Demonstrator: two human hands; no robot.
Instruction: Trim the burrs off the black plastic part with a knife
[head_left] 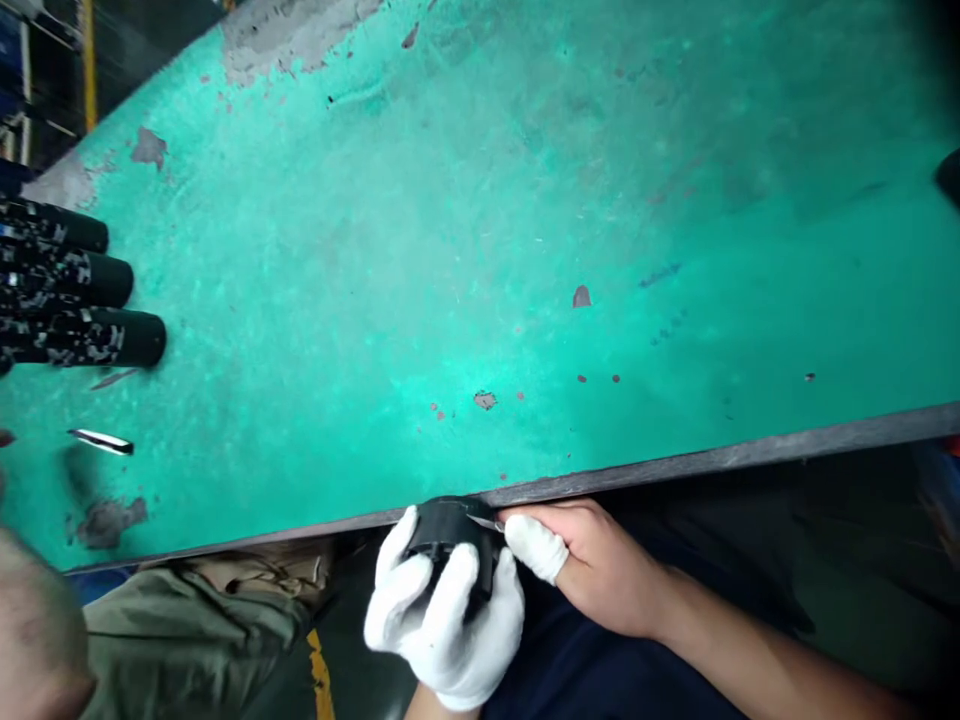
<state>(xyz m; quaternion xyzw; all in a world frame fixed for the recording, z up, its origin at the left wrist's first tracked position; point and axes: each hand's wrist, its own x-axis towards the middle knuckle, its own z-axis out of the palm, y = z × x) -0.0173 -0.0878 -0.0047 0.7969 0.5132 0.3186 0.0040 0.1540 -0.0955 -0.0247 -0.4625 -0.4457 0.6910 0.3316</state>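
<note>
At six o'clock in the view, by the near edge of the table (525, 200), the gloved left hand (454, 635) curls its fingers around a black part (444, 525), apparently to steady it. The right hand (607, 575), thumb covered in white, pinches a thin blade (486, 523) at the part's three o'clock side, seemingly for close control; cylinders (139, 338) lie grouped towards nine o'clock.

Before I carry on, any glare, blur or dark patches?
Head view: pale sheen on the green tabletop; head view: dark top right corner, deep shadow below the near edge; head view: co-worker's arm at lower left looks soft; head view: black part in left hand shows little detail.
</note>
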